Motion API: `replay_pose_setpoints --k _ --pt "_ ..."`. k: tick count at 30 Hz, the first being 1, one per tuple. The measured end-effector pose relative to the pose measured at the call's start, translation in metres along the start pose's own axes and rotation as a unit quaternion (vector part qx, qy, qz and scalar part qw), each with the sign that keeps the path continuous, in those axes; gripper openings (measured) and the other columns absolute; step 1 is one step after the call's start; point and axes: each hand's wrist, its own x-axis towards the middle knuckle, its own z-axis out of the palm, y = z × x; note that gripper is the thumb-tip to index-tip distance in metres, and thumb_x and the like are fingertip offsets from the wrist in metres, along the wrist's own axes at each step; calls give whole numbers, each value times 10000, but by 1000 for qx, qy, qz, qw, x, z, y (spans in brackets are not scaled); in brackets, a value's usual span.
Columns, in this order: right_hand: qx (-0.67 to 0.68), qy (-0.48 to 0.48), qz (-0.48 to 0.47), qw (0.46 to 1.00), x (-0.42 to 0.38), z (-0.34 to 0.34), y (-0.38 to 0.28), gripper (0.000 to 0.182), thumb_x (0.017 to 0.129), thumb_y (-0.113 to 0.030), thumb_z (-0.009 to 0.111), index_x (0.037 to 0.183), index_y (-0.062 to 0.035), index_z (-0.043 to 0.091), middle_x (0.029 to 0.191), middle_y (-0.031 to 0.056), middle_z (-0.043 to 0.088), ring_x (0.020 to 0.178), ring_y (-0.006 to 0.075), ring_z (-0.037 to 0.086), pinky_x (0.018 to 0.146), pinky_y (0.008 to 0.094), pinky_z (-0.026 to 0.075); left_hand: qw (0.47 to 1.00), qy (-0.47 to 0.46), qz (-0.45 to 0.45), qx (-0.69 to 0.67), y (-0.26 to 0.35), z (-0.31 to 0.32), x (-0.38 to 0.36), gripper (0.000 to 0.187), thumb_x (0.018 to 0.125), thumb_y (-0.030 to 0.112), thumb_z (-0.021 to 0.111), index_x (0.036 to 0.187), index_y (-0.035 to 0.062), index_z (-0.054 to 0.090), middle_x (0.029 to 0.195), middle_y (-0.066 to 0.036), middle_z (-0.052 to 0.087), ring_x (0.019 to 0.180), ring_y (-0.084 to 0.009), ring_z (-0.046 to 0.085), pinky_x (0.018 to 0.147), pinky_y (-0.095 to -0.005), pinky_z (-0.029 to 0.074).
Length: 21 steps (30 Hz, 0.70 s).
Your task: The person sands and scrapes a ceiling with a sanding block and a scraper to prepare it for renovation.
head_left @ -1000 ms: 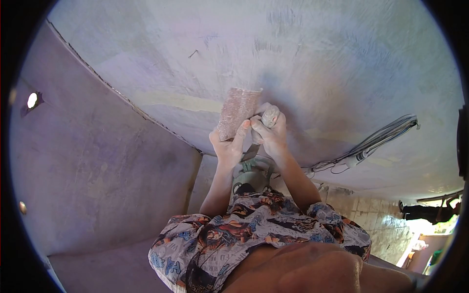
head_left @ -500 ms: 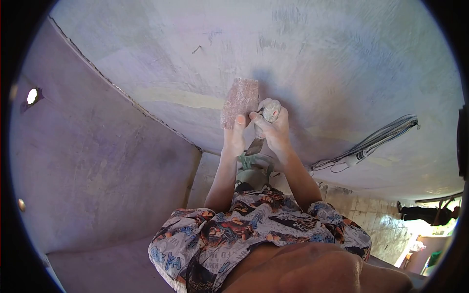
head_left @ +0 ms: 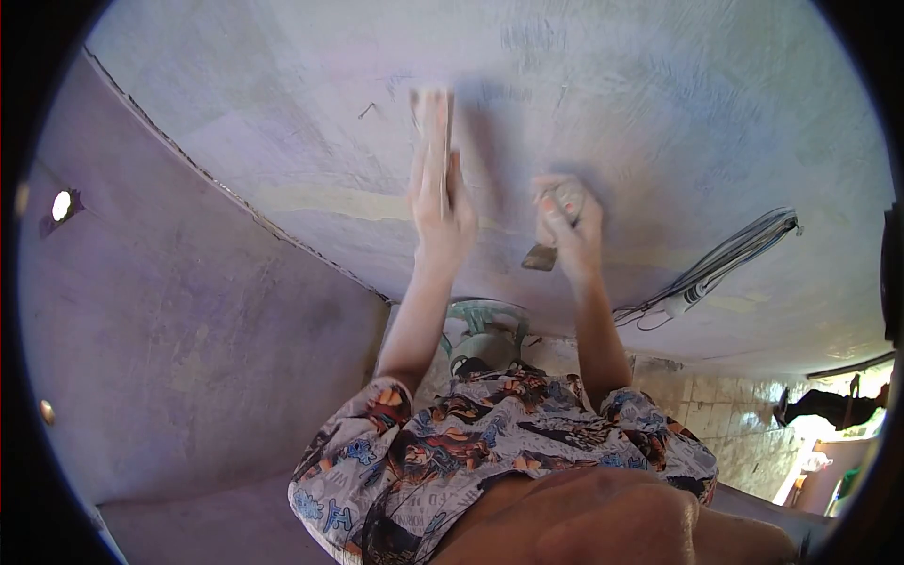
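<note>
My left hand (head_left: 438,212) is raised to the pale plastered ceiling (head_left: 659,113) and grips a flat brownish sanding pad (head_left: 433,118), seen edge-on with its top touching the surface. My right hand (head_left: 568,231) is a little lower and to the right, closed round the handle of a small putty knife (head_left: 540,256) whose blade points down and left. The two hands are apart. Both forearms rise from a patterned shirt (head_left: 490,443) at the bottom.
A bundle of cables (head_left: 734,259) hangs from the ceiling at the right. A purple-grey wall (head_left: 188,330) with a small bright hole (head_left: 61,203) stands on the left. A green object (head_left: 485,334) sits between my arms. A tiled wall (head_left: 716,414) and a distant person (head_left: 829,405) lie far right.
My hands were together, thumbs touching the pad. The left hand has lifted the pad higher and turned it edge-on against the ceiling. The right hand has moved right with the putty knife.
</note>
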Motion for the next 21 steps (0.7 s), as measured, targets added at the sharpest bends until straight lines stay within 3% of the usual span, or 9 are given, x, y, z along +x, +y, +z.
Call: replay_pose_setpoints --k 2,4,5,8,10,14,18,20,21 --pt "28 -20 -78 996 10 -11 -18 271 978 -179 593 1133 42 560 825 45 582 587 72 492 507 207 375 997 29 76 15 -17 23 52 472 921 -128 432 1391 -104 427 1429 -264 464 1327 -397 460 1053 -395 397" --pt "26 -37 -148 988 23 -19 -39 312 1003 -204 552 1176 52 511 825 74 569 571 82 484 487 216 367 993 -22 106 55 -33 43 92 511 938 -22 487 1429 -98 367 1481 -287 377 1397 -440 336 1127 -497 290" --pt "24 -39 -152 987 29 -23 -46 312 1003 -204 552 1176 52 511 825 74 569 571 82 484 487 216 367 992 -18 108 54 -30 49 89 511 938 -22 487 1429 -98 367 1481 -287 377 1397 -440 336 1127 -497 290" --pt "38 -48 -206 977 39 -40 -65 333 997 -227 569 1169 53 512 822 88 570 563 78 480 466 209 358 979 -39 118 160 -22 74 35 614 947 128 533 1466 -91 290 1532 -298 266 1438 -486 188 1155 -592 148" --pt "9 0 -216 976 38 -48 -69 366 985 -256 592 1174 46 511 812 97 575 536 80 468 446 204 342 980 -132 55 139 -36 81 -20 713 938 245 550 1481 -95 239 1563 -294 181 1440 -520 106 1151 -628 85" --pt "18 -9 -217 976 29 -47 -73 407 967 -286 621 1172 49 510 797 94 577 506 78 456 423 207 329 970 -54 143 187 -10 44 95 641 963 249 534 1480 -53 304 1563 -286 192 1435 -528 123 1158 -592 122" --pt "-13 -1 -234 972 17 -46 -75 414 964 -296 624 1151 56 510 780 99 572 487 77 450 405 208 322 981 -4 150 122 -15 45 76 573 961 181 534 1462 -37 363 1558 -283 218 1445 -495 150 1161 -577 127" --pt "6 6 -236 972 14 -46 -78 413 967 -293 619 1145 62 509 774 103 568 480 77 446 393 208 313 981 -88 105 139 -30 49 18 545 948 114 543 1447 -43 389 1557 -262 246 1455 -465 159 1161 -577 126" --pt "25 -4 -238 971 20 -47 -83 418 967 -289 617 1146 72 504 767 105 561 471 76 437 382 209 300 979 -71 114 152 -31 52 22 564 935 91 553 1455 -42 378 1555 -237 278 1453 -459 178 1165 -572 108"
